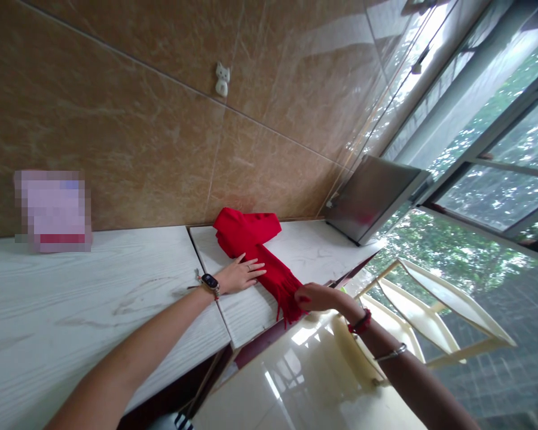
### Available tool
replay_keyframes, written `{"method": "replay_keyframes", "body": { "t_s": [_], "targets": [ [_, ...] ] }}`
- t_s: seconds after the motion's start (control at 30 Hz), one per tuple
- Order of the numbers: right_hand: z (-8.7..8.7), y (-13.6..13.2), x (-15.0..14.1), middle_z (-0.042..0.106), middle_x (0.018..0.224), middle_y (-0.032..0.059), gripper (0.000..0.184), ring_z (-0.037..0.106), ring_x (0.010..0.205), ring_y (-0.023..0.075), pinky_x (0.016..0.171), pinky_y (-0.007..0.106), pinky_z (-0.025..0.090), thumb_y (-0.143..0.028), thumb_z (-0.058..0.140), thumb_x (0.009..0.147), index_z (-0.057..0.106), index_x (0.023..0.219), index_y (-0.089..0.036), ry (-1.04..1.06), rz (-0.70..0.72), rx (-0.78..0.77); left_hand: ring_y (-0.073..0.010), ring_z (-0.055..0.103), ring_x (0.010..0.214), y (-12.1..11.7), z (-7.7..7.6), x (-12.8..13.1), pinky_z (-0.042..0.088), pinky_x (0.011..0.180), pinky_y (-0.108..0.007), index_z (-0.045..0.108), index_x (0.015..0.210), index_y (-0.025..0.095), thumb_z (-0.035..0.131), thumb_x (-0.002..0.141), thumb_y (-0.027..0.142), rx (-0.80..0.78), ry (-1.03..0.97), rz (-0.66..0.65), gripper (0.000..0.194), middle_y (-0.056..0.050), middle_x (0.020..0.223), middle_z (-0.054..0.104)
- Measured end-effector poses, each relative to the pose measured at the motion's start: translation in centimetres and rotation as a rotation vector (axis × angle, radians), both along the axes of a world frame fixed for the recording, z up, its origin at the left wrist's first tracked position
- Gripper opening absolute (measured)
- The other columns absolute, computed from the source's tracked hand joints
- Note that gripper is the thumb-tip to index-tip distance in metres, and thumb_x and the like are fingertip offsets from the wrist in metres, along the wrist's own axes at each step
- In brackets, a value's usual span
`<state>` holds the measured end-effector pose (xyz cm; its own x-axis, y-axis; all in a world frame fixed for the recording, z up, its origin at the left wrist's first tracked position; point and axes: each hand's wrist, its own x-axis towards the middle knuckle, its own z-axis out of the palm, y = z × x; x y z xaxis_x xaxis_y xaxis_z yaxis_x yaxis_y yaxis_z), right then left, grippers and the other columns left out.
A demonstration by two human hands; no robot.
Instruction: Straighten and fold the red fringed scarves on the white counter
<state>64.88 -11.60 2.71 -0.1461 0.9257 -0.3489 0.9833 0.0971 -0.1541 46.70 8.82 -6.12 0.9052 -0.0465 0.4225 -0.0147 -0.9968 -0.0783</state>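
A red fringed scarf [269,263] lies on the white wood-grain cabinet top, its far part bunched and folded over by the wall. The near end runs toward the front edge, and its fringe hangs slightly over it. My left hand [240,276] rests flat on the scarf's left edge with fingers stretched out; a watch and a ring show on it. At the fringed end, my right hand [314,297] has its fingers closed on the scarf's right side. The fingertips of that hand are partly hidden.
The white cabinet top [152,298] has a seam left of the scarf. A blurred pinkish packet [56,209] leans on the brown tiled wall [138,137]. A small metallic fridge-like box [372,197] stands at the right end. Below right is a cream tiered rack [430,310], by windows.
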Motion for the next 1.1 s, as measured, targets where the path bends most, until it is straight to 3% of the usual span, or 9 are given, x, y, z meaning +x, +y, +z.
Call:
{"method": "replay_keyframes", "body": {
  "t_s": [0.1,0.2,0.3,0.43,0.6,0.73,0.83,1.0,1.1],
  "targets": [
    [2.3,-1.1,1.7,0.061,0.059,-0.0007,0.016,0.051,0.051,0.0109,0.051,0.022,0.039,-0.014,0.050,0.073,0.065,0.067,-0.017,0.048,-0.057,-0.201,-0.0178,0.035,0.124,0.1,0.0,0.1,0.011,0.104,-0.042,0.039,0.129,0.031,0.036,0.091,0.034,0.004,-0.014,0.004,0.038,0.000,0.135,0.043],
    [2.9,0.1,1.7,0.064,0.070,0.0035,0.021,0.054,0.061,0.0133,0.057,0.024,0.041,-0.020,0.046,0.079,0.066,0.075,-0.016,0.058,-0.141,0.155,-0.0193,0.034,0.125,0.0,0.1,0.0,0.011,0.104,-0.044,0.040,0.129,0.031,0.038,0.091,0.036,0.020,-0.024,-0.001,0.039,-0.001,0.135,0.042],
    [1.0,2.6,0.4,0.063,0.080,0.0071,0.020,0.054,0.070,0.0141,0.066,0.026,0.041,-0.015,0.043,0.078,0.064,0.080,-0.014,0.015,-0.145,0.519,-0.0215,0.033,0.126,0.0,0.2,-0.1,0.012,0.104,-0.046,0.040,0.129,0.031,0.039,0.090,0.037,0.033,-0.028,0.021,0.039,-0.002,0.137,0.040],
    [-1.6,3.5,0.3,0.060,0.069,0.0026,0.018,0.047,0.060,0.0105,0.060,0.023,0.039,-0.006,0.045,0.069,0.061,0.070,-0.014,-0.040,-0.056,0.366,-0.0209,0.036,0.124,-0.1,0.2,-0.2,0.017,0.103,-0.043,0.040,0.129,0.033,0.041,0.090,0.039,0.038,-0.028,0.045,0.039,-0.001,0.135,0.042],
    [1.1,0.3,2.2,0.043,0.045,-0.0047,0.019,0.034,0.043,0.0068,0.046,0.020,0.031,-0.010,0.050,0.068,0.058,0.052,-0.015,-0.076,-0.077,-0.008,-0.0210,0.036,0.124,-0.2,0.4,-0.1,0.019,0.102,-0.040,0.041,0.128,0.030,0.042,0.089,0.040,0.047,-0.005,0.061,0.041,-0.002,0.134,0.044],
    [3.1,0.2,-0.2,0.054,0.064,0.0008,0.021,0.047,0.059,0.0110,0.058,0.023,0.039,-0.018,0.046,0.079,0.062,0.066,-0.016,0.020,-0.033,0.301,-0.0202,0.036,0.124,-0.2,0.4,-0.1,0.017,0.103,-0.040,0.040,0.129,0.031,0.040,0.090,0.040,0.050,-0.001,0.062,0.040,-0.002,0.135,0.042],
    [1.4,2.0,-3.4,0.058,0.081,0.0070,0.022,0.051,0.079,0.0160,0.073,0.027,0.040,-0.017,0.041,0.084,0.062,0.080,-0.016,0.013,0.040,0.544,-0.0205,0.035,0.125,-0.2,0.3,-0.1,0.017,0.103,-0.041,0.039,0.130,0.030,0.039,0.090,0.039,0.047,0.001,0.059,0.040,-0.002,0.136,0.041],
    [-2.5,2.8,-5.2,0.059,0.076,0.0067,0.018,0.051,0.073,0.0155,0.069,0.026,0.040,-0.009,0.044,0.077,0.060,0.071,-0.016,-0.087,0.047,0.456,-0.0221,0.031,0.127,0.0,0.1,0.0,0.019,0.103,-0.043,0.038,0.131,0.029,0.039,0.090,0.037,0.062,0.020,0.051,0.042,-0.003,0.138,0.038],
    [-1.8,0.9,-4.3,0.057,0.067,0.0036,0.021,0.046,0.059,0.0120,0.058,0.023,0.037,-0.007,0.045,0.074,0.059,0.062,-0.016,-0.041,0.059,0.363,-0.0223,0.032,0.127,0.1,-0.1,0.1,0.018,0.103,-0.043,0.036,0.132,0.030,0.038,0.091,0.037,0.066,0.033,0.058,0.042,-0.002,0.139,0.037]
  ]
}}
